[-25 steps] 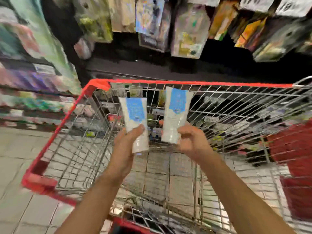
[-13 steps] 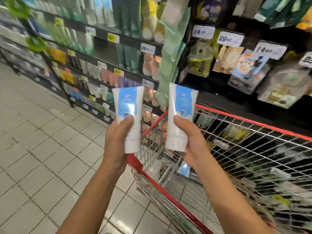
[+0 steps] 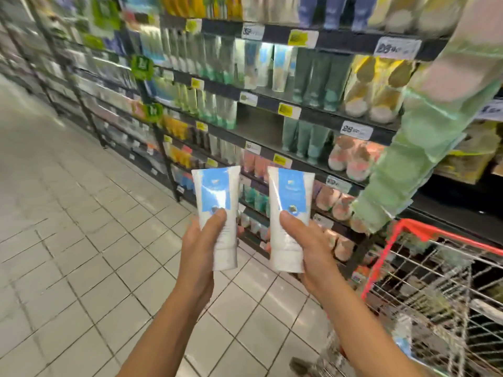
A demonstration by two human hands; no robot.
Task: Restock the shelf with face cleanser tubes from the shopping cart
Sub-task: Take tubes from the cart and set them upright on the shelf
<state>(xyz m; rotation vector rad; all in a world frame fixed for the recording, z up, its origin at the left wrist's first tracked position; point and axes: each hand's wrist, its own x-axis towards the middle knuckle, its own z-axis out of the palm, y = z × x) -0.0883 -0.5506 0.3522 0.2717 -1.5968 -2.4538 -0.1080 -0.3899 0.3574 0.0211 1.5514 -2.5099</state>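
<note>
While both tubes stand upright, cap end down, at the centre of the frame, each is gripped by its lower half: the left tube (image 3: 217, 210) in the left hand (image 3: 197, 248), the right tube (image 3: 290, 213) in the right hand (image 3: 313, 254). On each hand the thumb lies across the tube's front, just under a blue label whose print is too blurred to read; the other fingers wrap behind the tube and are mostly hidden. The 2 tubes are near each other but apart. Both forearms run out of the bottom edge.

Behind the tubes, the shelf (image 3: 272, 102) fills the upper half of the frame with rows of tubes and bottles, smeared by motion blur toward the upper left. Its yellow and white price tags cannot be read with any certainty. A gap (image 3: 258, 123) shows on 1 tier, upper centre. A pale green hanging strip (image 3: 408, 159) crosses the upper right, covering part of the shelf.

At lower right the cart (image 3: 408, 229), red-rimmed wire, is cut off by the frame's right and bottom edges; what it holds is hard to make out. Grey floor tiles (image 3: 81, 240) fill the left.
</note>
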